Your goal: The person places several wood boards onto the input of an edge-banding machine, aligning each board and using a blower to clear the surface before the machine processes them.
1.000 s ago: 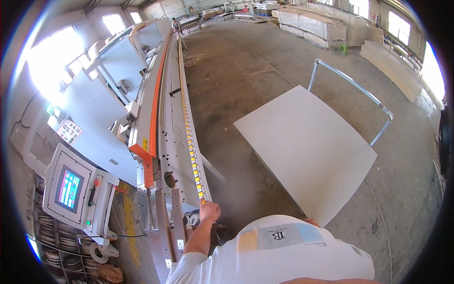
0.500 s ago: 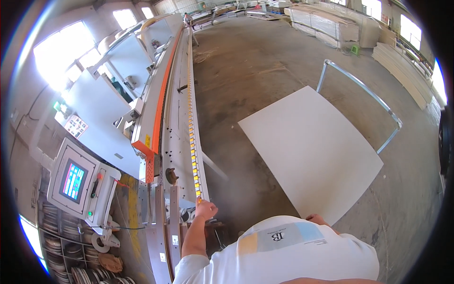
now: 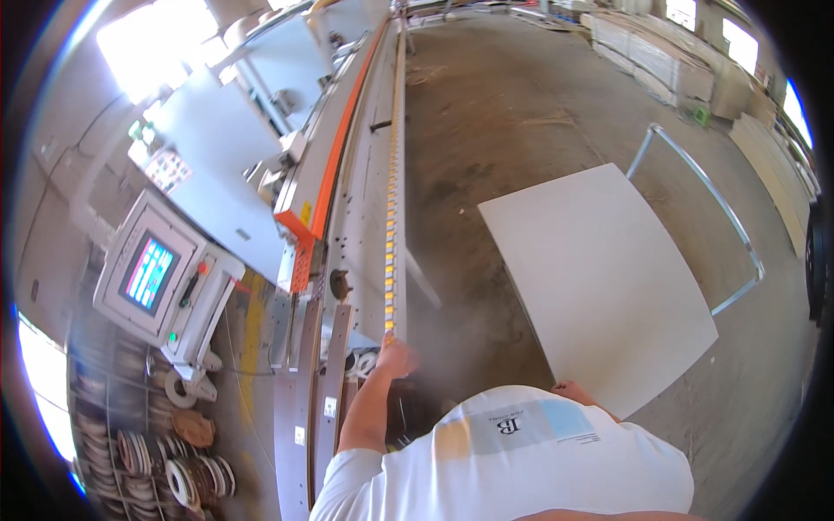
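Observation:
My left hand (image 3: 397,358) reaches forward to the near end of a long rail of yellow and grey rollers (image 3: 390,286) along a machine's side. Its fingertips meet the rail end; its outer side is smeared by motion, so whether it grips is unclear. Just beyond my shirt, my right hand (image 3: 571,391) has its fingers curled at the near edge of a large white board (image 3: 599,278). The hand looks closed on that edge, though my body partly covers it. The board slants away to the front right.
A long machine with an orange guard strip (image 3: 343,143) runs away on the left. Its control panel (image 3: 149,271) stands beside racked edging rolls (image 3: 195,478). A bent metal tube frame (image 3: 708,195) rises behind the board. Stacked panels (image 3: 647,65) stand at the far right.
My view has turned left, so the machine and board appear farther right. My left hand remains at the rail end and my right hand at the board's near edge.

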Action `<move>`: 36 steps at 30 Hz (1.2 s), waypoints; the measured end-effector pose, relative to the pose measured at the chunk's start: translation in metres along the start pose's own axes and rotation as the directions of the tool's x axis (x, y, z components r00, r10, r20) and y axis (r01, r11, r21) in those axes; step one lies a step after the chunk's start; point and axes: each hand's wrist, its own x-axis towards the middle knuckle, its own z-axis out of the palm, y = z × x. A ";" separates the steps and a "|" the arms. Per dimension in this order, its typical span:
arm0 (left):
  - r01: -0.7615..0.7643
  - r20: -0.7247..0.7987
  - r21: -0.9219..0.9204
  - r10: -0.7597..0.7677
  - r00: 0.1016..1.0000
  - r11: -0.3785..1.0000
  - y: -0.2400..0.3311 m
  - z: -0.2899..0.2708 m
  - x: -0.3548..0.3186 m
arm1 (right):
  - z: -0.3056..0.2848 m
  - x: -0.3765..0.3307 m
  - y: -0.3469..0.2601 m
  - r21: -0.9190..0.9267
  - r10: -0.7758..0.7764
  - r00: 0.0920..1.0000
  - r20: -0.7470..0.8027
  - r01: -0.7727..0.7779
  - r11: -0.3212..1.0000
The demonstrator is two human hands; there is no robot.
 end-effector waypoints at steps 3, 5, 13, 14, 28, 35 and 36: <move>-0.057 0.080 0.153 0.045 0.996 0.987 -0.003 0.004 -0.002 | 0.009 0.002 -0.023 0.031 0.001 0.999 0.050 -0.003 1.000; -0.073 0.053 0.126 0.066 0.996 0.989 -0.001 -0.001 -0.007 | 0.017 -0.002 -0.032 -0.163 -0.202 0.977 0.064 0.210 0.964; -0.099 0.050 0.373 0.086 0.995 0.922 0.022 -0.050 -0.029 | 0.053 -0.003 -0.102 -0.036 -0.166 0.986 -0.009 0.165 0.986; -0.077 0.032 0.371 0.070 0.997 0.925 0.023 -0.056 -0.030 | 0.055 0.002 -0.111 -0.038 -0.144 0.989 -0.010 0.144 0.989; 0.068 -0.372 -0.025 -0.073 0.925 0.997 -0.009 0.046 0.004 | 0.094 0.091 -0.077 -0.033 0.044 0.991 0.130 -0.040 0.999; -0.040 -0.470 -0.096 -0.010 0.883 0.995 -0.010 0.035 -0.003 | 0.089 0.082 -0.110 -0.130 -0.086 0.995 0.059 0.093 0.987; -0.060 -0.529 -0.054 0.023 0.848 0.997 -0.012 0.041 0.000 | 0.088 0.078 -0.120 -0.135 -0.098 0.994 0.055 0.105 0.985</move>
